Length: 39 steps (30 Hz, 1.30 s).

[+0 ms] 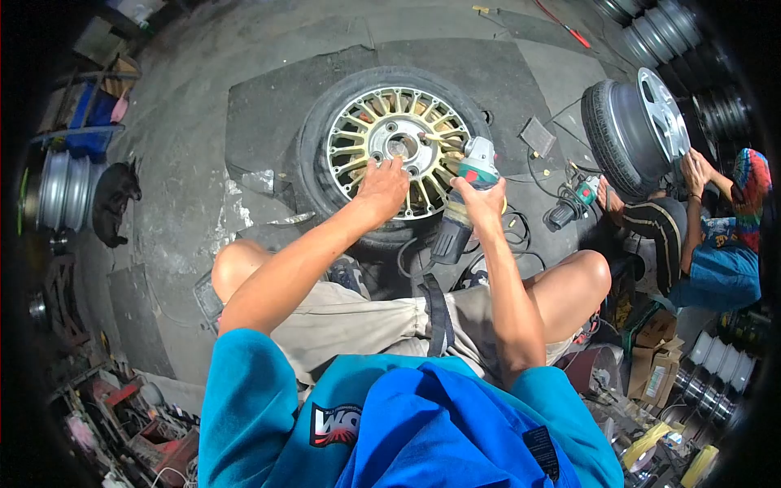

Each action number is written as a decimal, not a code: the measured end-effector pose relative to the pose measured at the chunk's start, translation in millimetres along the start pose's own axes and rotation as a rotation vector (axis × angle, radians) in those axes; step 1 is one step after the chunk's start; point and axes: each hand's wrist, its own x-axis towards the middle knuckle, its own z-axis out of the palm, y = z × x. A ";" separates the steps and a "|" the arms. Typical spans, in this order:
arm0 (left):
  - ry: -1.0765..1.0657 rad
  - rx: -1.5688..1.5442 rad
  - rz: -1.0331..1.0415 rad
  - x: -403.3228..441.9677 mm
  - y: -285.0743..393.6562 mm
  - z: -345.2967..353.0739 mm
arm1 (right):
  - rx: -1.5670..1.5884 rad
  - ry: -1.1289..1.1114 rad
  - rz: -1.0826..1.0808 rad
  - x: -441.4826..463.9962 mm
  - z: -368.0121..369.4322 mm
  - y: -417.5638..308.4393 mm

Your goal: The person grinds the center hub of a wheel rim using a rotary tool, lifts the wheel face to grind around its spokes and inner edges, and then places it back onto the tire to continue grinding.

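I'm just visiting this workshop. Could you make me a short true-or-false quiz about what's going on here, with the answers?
1. The right hand is gripping a power tool. True.
2. The spoked wheel stands upright on its edge. False: it lies flat, spokes facing up.
3. The left hand is near the middle of that wheel. True.
4. Only one power tool is in sight. False: a second tool lies on the floor, toward the other person.
5. A small black animal is on the floor at the far left. True.
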 end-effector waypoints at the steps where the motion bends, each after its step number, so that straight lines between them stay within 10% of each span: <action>1: 0.000 0.006 -0.001 -3.4 1.8 -2.3 | -0.021 0.009 -0.006 -5.5 1.8 -0.6; 39: -0.005 -0.915 -0.139 43.5 24.3 -30.0 | -0.173 0.076 -0.123 25.2 18.4 -31.7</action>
